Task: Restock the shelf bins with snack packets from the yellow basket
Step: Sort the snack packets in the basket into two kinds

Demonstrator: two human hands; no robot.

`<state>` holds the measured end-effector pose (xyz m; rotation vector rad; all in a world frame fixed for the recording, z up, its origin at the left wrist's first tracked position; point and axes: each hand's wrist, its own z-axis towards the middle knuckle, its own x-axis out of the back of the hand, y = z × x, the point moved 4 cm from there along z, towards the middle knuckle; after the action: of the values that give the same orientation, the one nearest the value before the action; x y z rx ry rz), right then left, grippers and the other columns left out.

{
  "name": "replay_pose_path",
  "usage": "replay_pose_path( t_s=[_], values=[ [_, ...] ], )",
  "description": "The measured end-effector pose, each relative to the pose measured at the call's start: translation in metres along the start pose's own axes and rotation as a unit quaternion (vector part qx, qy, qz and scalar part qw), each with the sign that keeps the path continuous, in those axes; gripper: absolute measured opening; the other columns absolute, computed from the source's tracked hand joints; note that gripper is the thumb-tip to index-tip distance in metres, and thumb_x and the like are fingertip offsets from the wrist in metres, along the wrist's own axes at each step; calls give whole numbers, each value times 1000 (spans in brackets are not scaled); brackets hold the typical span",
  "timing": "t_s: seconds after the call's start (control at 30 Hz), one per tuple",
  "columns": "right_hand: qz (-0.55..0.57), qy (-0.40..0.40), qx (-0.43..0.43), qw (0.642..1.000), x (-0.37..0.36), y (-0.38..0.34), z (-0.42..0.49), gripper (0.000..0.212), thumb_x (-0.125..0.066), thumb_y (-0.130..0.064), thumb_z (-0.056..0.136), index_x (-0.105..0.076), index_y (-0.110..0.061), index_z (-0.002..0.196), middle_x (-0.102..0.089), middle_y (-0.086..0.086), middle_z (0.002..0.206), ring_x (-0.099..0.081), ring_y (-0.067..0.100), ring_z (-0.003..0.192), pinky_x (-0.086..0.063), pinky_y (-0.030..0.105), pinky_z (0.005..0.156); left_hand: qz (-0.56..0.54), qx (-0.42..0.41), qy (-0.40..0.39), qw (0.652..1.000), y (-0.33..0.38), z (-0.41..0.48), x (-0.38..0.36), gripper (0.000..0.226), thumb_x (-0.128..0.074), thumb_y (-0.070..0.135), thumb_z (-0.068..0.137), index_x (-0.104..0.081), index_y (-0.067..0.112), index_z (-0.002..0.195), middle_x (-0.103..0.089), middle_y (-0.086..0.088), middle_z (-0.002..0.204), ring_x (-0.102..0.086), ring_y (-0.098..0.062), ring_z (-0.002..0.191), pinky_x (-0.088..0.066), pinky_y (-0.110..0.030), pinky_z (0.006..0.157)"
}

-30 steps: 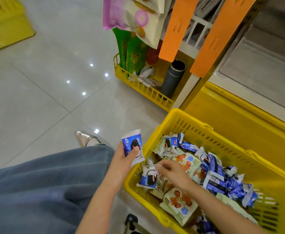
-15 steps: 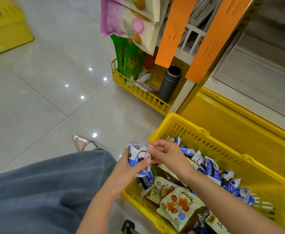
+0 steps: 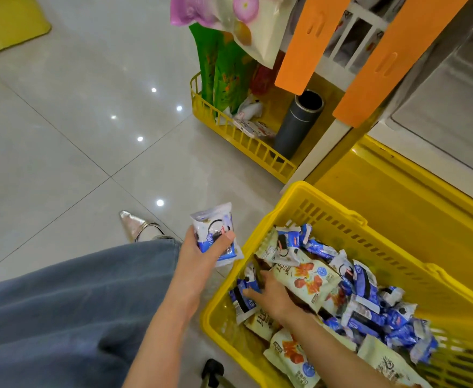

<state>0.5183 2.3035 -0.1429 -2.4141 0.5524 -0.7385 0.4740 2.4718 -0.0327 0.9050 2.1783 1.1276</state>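
Note:
The yellow basket [image 3: 325, 200] stands on the floor at the lower right, filled with several blue-and-white snack packets and larger cream packets with red print [image 3: 311, 278]. My left hand [image 3: 201, 250] is just left of the basket's rim and grips a small stack of blue-and-white packets [image 3: 215, 233]. My right hand [image 3: 269, 295] is down inside the basket at its near left corner, fingers on another blue-and-white packet [image 3: 243, 298]. Whether the fingers have closed round it is hidden.
A low yellow shelf bin [image 3: 246, 144] holds green bags, small white packets and a dark grey flask [image 3: 297, 124]. Orange strips [image 3: 302, 43] and hanging snack bags stand above it. My jeans-clad leg [image 3: 61, 303] and a silver shoe [image 3: 134, 225] are at the left. Another yellow bin [image 3: 8, 23] sits far left.
My right hand has left the left hand, where it added a packet, and has gone back down into the basket. The left hand now holds more than one packet.

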Motion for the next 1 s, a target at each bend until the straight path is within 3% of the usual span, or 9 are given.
replay_pose_path(
  t_s=[0.13,0.23,0.37,0.43,0.53,0.63,0.73,0.87,1.0],
  values=[
    [6,21,-28,999,-7,1,20,67,-63,-20,89,-27,-6,143,-38,10,147,-36,24,135,-29,29,109,7,-4,-11,1000,1,0,-4,51,-71,35,67,-53,28,115,-67,4,102,-67,0,84,-48,-8,55],
    [-103,31,-32,994,-12,0,28,59,-61,-24,90,-32,-7,139,-47,12,139,-46,27,127,-38,33,102,9,18,-8,1000,-3,3,-5,38,-68,24,79,-53,29,113,-67,4,104,-67,-7,87,-49,-11,58],
    [-152,57,-19,987,-11,4,28,51,-60,-23,91,-37,-7,133,-51,14,132,-50,29,120,-42,34,94,-2,38,-12,999,-4,3,-12,35,-62,19,84,-49,28,115,-65,1,106,-66,-10,90,-49,-14,60],
    [-150,56,-10,987,-12,4,29,52,-61,-23,90,-38,-6,133,-48,15,134,-48,28,122,-40,32,97,-9,49,-20,999,-2,0,-16,36,-61,17,85,-49,24,117,-66,-1,107,-67,-12,89,-51,-14,57],
    [-51,33,-10,998,-17,1,32,56,-62,-17,89,-33,-3,135,-44,16,138,-44,28,127,-37,30,101,-6,53,-33,998,2,-7,-18,34,-62,18,85,-51,23,116,-67,-3,106,-69,-13,87,-52,-15,59],
    [5,18,-15,1000,-13,-1,33,44,-61,-12,90,-37,-2,125,-53,18,128,-54,25,109,-43,27,85,-1,38,-36,999,5,-8,-16,25,-62,19,85,-52,31,104,-68,1,101,-69,-4,76,-51,-13,57],
    [-3,18,11,1000,-6,1,25,41,-61,-18,91,-39,-2,122,-56,15,120,-51,15,96,-41,20,76,5,31,-31,999,6,-6,-16,23,-62,19,85,-51,32,101,-67,2,100,-68,-3,74,-50,-12,56],
    [2,-11,19,1000,8,3,4,47,-60,-32,90,-39,-9,126,-54,-4,105,-51,-1,84,-42,4,63,13,21,-27,999,5,-6,-17,26,-59,12,86,-49,32,99,-65,3,101,-67,-4,77,-51,-11,58],
    [-9,-32,46,998,46,-21,-21,49,-59,-39,89,-36,-19,127,-43,-7,110,-46,6,101,-38,12,77,13,28,-13,999,2,-8,-19,29,-56,7,86,-49,23,109,-65,-3,102,-65,-9,79,-52,-15,60]
  ],
)
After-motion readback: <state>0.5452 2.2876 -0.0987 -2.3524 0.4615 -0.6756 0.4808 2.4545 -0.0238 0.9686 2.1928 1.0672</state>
